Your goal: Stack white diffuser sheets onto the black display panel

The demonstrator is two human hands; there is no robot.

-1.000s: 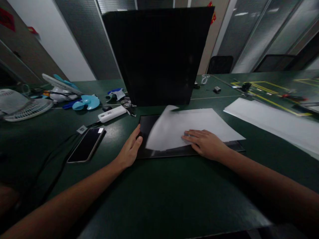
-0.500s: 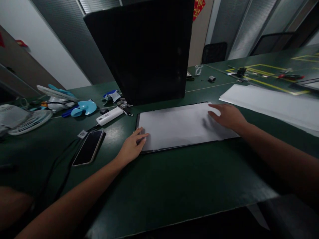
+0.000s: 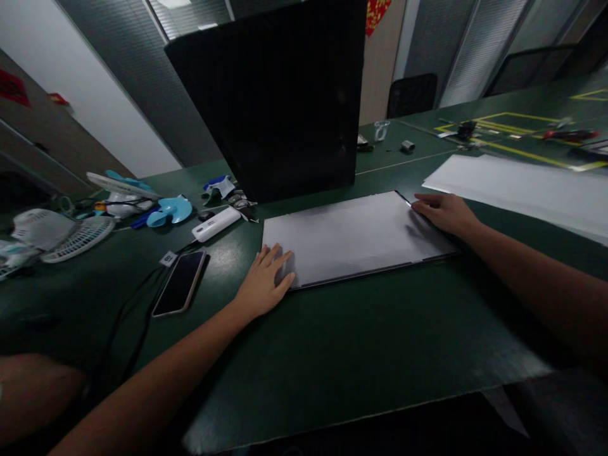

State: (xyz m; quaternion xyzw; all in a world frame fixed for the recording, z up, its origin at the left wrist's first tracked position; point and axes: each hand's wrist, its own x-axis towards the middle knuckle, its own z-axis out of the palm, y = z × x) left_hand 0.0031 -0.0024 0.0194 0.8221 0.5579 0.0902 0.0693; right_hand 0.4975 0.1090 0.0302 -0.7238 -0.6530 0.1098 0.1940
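Note:
A white sheet lies over a thin dark-edged flat panel on the green table. The panel's dark rim shows along the near side and at the right. My left hand is open, its fingers spread on the sheet's left end. My right hand is at the right edge, thumb and fingers slightly apart, with its fingertips at the dark rim. Whether those fingertips press on the panel or hover just above it is hard to tell.
A large black panel stands upright behind the sheet. More white sheets lie at the right. A phone, a white stick-shaped device, a cable and fan parts are at the left. A person's arm shows at lower left.
The sheet has shifted left over the panel: the dark strip at its left end is now covered, and one shows at the right. My right hand has moved off the sheet to the right edge.

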